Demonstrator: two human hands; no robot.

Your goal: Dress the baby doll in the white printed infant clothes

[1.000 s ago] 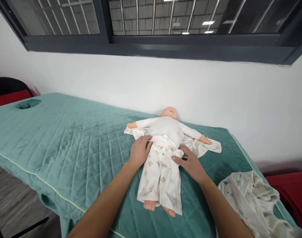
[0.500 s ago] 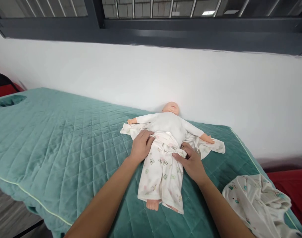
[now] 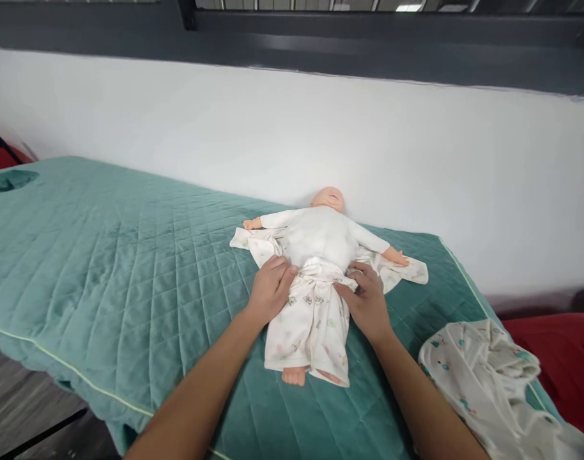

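A baby doll lies on its back with its arms spread and its head by the wall. White printed pants cover its legs, with a foot showing below the hem. My left hand grips the pants' waistband at one side. At the other side, my right hand pinches the waistband between thumb and fingers. Under the doll's torso and arms a printed baby shirt is spread open, one sleeve to each side.
A green quilted cover with a hole at the far left lies over the bed. A crumpled printed white cloth rests near the right edge, beside something red. The white wall borders the back.
The waistband looks straighter across the doll's belly, and the pants' hems sit slightly higher. Both hands stay at the waistband. The whole view has shifted a little.
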